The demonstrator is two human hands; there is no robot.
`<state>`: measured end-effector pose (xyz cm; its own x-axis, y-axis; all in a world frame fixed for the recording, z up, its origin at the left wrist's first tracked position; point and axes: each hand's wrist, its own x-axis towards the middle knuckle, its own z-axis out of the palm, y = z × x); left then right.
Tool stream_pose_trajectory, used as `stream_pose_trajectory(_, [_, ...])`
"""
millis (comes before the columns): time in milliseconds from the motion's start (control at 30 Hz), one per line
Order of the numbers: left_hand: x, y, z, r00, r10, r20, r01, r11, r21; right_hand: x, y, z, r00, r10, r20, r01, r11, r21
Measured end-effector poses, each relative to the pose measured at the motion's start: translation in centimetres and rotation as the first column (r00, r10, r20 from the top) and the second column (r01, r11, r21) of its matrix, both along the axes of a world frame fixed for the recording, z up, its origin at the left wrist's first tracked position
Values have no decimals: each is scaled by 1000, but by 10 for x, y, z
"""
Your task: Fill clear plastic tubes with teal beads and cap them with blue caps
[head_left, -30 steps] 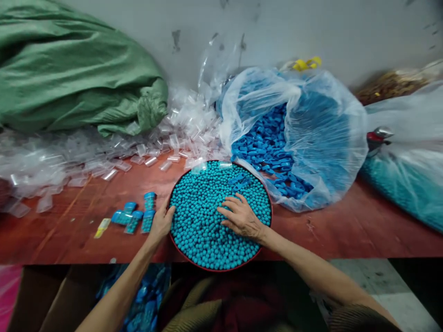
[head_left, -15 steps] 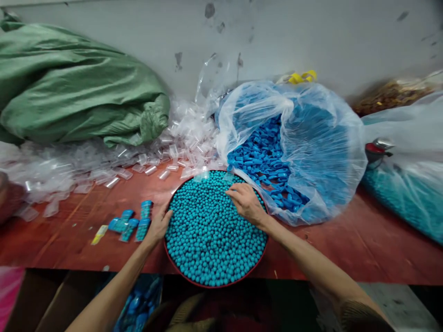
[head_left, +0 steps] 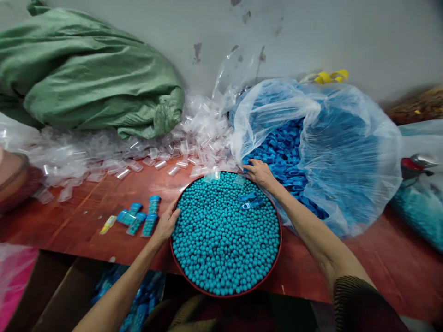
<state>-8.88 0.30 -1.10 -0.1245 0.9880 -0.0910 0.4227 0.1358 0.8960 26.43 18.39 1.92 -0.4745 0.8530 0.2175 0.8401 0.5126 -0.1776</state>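
In the head view a round red basin [head_left: 279, 251] is full of turquoise beads [head_left: 224, 240]. My left hand [head_left: 167, 222] grips the basin's left rim, thumb on top, other fingers partly hidden. My right hand [head_left: 259, 173] is over the far right rim, its bent fingers closed at a small blue plastic piece [head_left: 246, 162] by the edge of the open bag. Just below that hand, loose blue pieces [head_left: 252, 203] lie on the beads. Small clear sleeves [head_left: 212, 175] rest at the basin's far edge. Left of the basin are several bead-filled tubes with blue tops [head_left: 149, 223].
A clear bag [head_left: 353, 152] spills blue pieces at the right. Clear plastic sleeves [head_left: 204, 133] are heaped along the wall beneath a green sack [head_left: 93, 78]. A yellow-and-clear piece [head_left: 108, 224] lies on the red table [head_left: 76, 230]. Another bag of turquoise beads [head_left: 420, 212] stands far right.
My right hand has moved from above the beads to the bag's edge, and blue pieces now show on the beads. My left hand stays on the rim. The view has shifted left.
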Motion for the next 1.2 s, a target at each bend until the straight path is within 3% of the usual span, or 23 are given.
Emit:
stream_pose_trajectory(200, [-3, 0, -11, 999, 9, 36, -9, 1000, 8, 15, -35, -2, 983, -77, -166, 96, 989, 113])
stream_pose_trajectory(333, [-1, -1, -13, 998, 38, 58, -39, 999, 19, 35, -70, -8, 959, -135, -250, 111, 988, -106])
stream_pose_trajectory(433, [1, 0, -10, 996, 49, 69, -51, 998, 24, 45, -74, -11, 899, -187, -397, 40, 936, -351])
stream_pose_trajectory(500, [2, 0, -9, 996, 41, 74, -43, 999, 25, 46, -66, -10, 916, -177, -359, -6, 891, -454])
stream_pose_trajectory(600, [4, -2, -7, 997, 28, 67, -30, 999, 26, 42, -50, -8, 978, -97, -186, -10, 864, -504])
stream_pose_trajectory(700, [5, -3, -3, 998, 37, 45, -38, 999, 31, 36, -50, -7, 989, -96, -116, 30, 879, -475])
stream_pose_trajectory(767, [3, 2, 2, 995, 95, 23, -96, 994, 53, 30, -58, -4, 988, -143, -62, 112, 927, -357])
stream_pose_trajectory(833, [-1, 15, 8, 980, 197, -2, -197, 978, 66, 20, -67, 0, 982, -190, -19, 183, 967, -176])
stream_pose_trajectory(900, [-5, 37, 15, 964, 267, -5, -267, 964, 12, 4, -69, 6, 984, -178, -31, 176, 983, -52])
stream_pose_trajectory(1000, [-2, 79, 23, 970, 227, 89, -209, 963, -171, -28, -54, 11, 989, -105, -107, 102, 994, -40])
stream_pose_trajectory(1200, [32, 141, 31, 960, 123, 250, -86, 984, -155, -68, -11, -2, 947, -76, -313, 32, 989, -142])
